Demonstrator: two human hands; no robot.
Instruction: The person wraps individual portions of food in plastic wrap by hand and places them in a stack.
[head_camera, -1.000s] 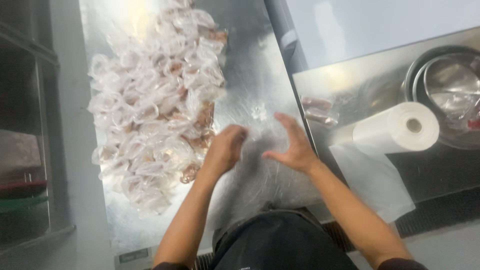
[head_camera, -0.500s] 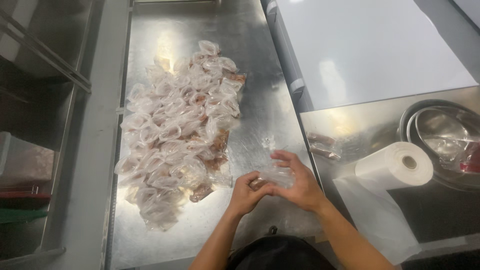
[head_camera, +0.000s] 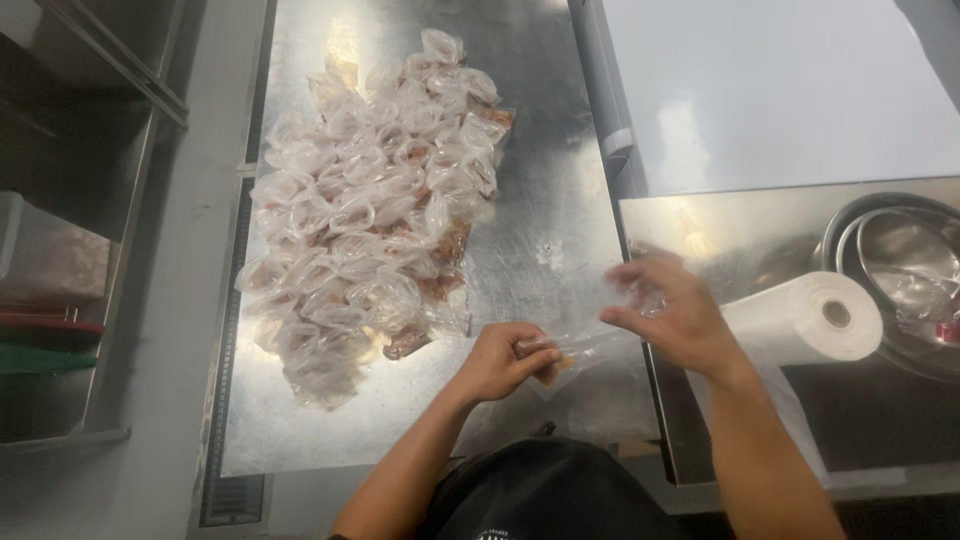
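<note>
My left hand (head_camera: 510, 360) is closed around one end of a small clear plastic bag (head_camera: 585, 350) with a bit of brownish food in it, low over the steel table (head_camera: 540, 240). My right hand (head_camera: 665, 310) pinches the bag's other end and is blurred by motion, over the edge of the right counter. A large heap of several tied clear bags of food (head_camera: 375, 200) lies to the left of my hands on the table.
A roll of clear plastic bags (head_camera: 805, 320) lies on the steel counter at the right, next to metal bowls (head_camera: 900, 260). A white surface (head_camera: 780, 90) fills the upper right. Shelving with coloured trays (head_camera: 45, 330) stands at the left.
The camera has tilted so the heap sits higher in view. My right hand has pulled away to the right, stretching the small bag out from my left hand.
</note>
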